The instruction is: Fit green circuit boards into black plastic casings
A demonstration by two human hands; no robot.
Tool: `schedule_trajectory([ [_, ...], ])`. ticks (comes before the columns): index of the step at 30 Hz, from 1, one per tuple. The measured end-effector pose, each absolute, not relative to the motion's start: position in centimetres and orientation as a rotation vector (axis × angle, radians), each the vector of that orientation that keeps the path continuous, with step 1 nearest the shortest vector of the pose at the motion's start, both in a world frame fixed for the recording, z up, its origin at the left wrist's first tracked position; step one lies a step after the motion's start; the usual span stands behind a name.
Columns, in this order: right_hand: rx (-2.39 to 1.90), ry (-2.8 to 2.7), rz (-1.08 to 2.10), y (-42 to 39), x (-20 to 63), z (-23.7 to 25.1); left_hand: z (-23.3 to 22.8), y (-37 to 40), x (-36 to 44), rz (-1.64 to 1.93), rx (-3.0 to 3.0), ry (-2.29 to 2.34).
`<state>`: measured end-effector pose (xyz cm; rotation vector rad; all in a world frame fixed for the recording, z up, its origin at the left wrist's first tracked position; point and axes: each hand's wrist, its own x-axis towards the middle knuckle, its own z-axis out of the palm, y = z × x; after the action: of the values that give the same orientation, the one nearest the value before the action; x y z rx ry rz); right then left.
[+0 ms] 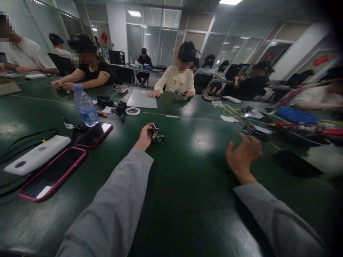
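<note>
My left hand point(144, 137) is closed on a small electronic module point(157, 133) with dark parts and a little blue and yellow on it. It is held over the green table point(184, 185), and its exact kind is too small to make out. On the right, my right hand point(243, 157) is raised above the table with thumb and fingers apart. Motion blurs that hand somewhat, and nothing shows in it. Just beyond its fingers lies a bundle of dark cables point(254, 131).
Left of my arm lie two phones point(53, 175) point(95, 135), a white power bank point(39, 155) and a water bottle point(85, 106). A tape roll point(133, 111) and a laptop point(142, 99) lie farther back. A blue pouch point(296, 115) is at right. Several people sit around.
</note>
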<state>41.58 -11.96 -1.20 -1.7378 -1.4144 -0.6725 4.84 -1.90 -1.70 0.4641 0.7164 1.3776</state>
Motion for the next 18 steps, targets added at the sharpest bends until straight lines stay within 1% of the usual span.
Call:
schedule_trajectory([
  [5, -1.358, -1.983, -0.496, -9.8, 22.7, -1.2, -1.8, -1.8, 5.0, 1.4, 0.472, 0.718],
  [8, -1.22, -2.204, -0.441, -9.2, 15.7, -1.2, -2.2, -1.5, 5.1, 1.448, 0.479, 0.7],
  [11, -1.229, -2.229, -0.376, -8.2, 14.6, -1.5, -2.2, -1.4, 5.1, 1.44, 0.436, 0.691],
  [18, -1.443, -1.943, -0.185, -5.7, 17.5, -2.9, -0.5, -2.9, 5.2, 1.258, 0.498, 0.524],
])
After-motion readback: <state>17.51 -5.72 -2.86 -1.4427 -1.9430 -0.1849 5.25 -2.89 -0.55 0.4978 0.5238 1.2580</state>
